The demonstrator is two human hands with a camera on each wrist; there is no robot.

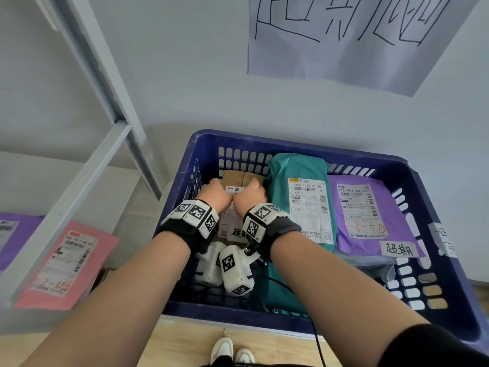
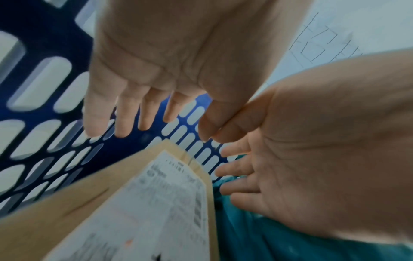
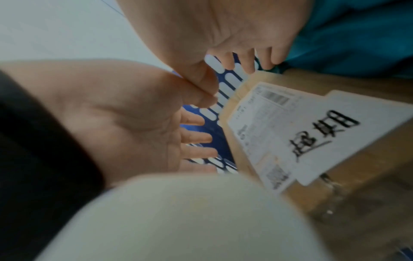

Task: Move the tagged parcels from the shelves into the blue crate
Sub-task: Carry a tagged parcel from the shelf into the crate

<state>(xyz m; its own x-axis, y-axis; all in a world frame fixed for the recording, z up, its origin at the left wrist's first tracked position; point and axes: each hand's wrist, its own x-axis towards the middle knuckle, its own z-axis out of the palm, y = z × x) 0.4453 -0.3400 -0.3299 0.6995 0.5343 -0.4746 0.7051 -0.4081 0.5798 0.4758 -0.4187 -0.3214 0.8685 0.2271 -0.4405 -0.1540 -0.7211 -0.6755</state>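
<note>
A brown cardboard box (image 1: 243, 178) with a shipping label and a handwritten tag (image 3: 335, 134) lies in the left part of the blue crate (image 1: 291, 147). My left hand (image 1: 214, 193) and right hand (image 1: 250, 194) hover side by side over its far end, thumbs touching. In the left wrist view the left hand (image 2: 156, 53) has straight fingers above the box (image 2: 67, 211), holding nothing. The right hand (image 3: 223, 26) is likewise flat and empty over the box (image 3: 380, 167). A green parcel (image 1: 299, 170) and a tagged purple parcel (image 1: 397, 207) lie to the right in the crate.
A pink parcel (image 1: 66, 260) and a purple parcel (image 1: 10, 234) lie on the low shelf at the left. The grey shelf upright (image 1: 100, 75) slants across the upper left. A paper sign (image 1: 344, 35) hangs on the wall behind the crate.
</note>
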